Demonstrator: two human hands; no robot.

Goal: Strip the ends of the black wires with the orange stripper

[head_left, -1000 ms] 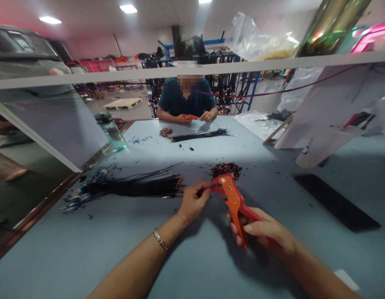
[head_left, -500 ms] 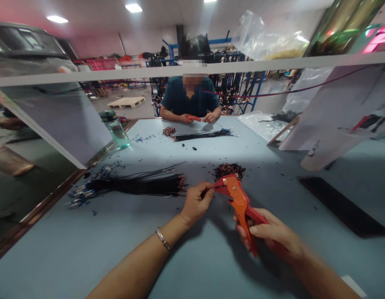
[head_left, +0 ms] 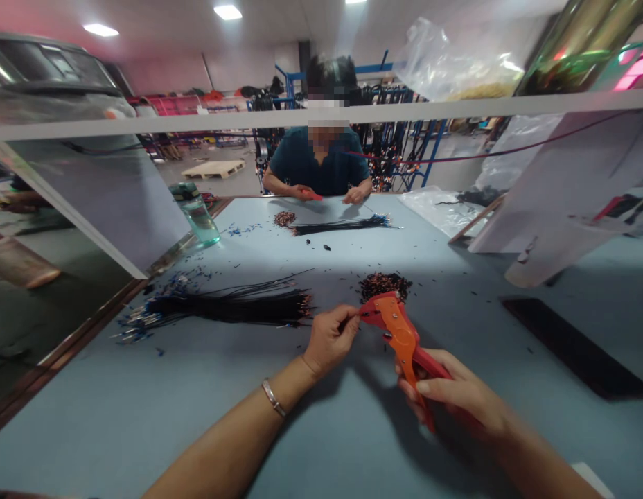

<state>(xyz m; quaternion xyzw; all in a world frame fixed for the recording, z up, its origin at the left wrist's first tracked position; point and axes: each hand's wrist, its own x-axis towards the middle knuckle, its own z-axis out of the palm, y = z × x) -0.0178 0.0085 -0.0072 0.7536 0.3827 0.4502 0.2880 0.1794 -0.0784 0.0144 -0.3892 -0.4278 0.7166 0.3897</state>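
Observation:
My right hand (head_left: 446,388) is closed around the handles of an orange and red wire stripper (head_left: 402,333). The tool's jaws point up and left. At their tip, my left hand (head_left: 332,339) pinches a thin wire between thumb and fingers; most of that wire is hidden by the hand. Left of this hand lies a bundle of black wires (head_left: 233,308), with blue and silver terminals at the far left end and bare copper at the near end. Behind the stripper's head is a pile of short black and copper scraps (head_left: 384,283).
Across the table (head_left: 197,423) sits a co-worker (head_left: 319,163) holding a red tool, behind a smaller wire bundle (head_left: 342,224). A green bottle (head_left: 201,220) stands at left. A black flat strip (head_left: 576,346) and a white holder (head_left: 547,246) are at right. A white bar (head_left: 197,123) crosses above.
My hands and the stripper keep nearly the same pose, with the view shifted slightly. The co-worker's red tool has moved left, farther from their other hand.

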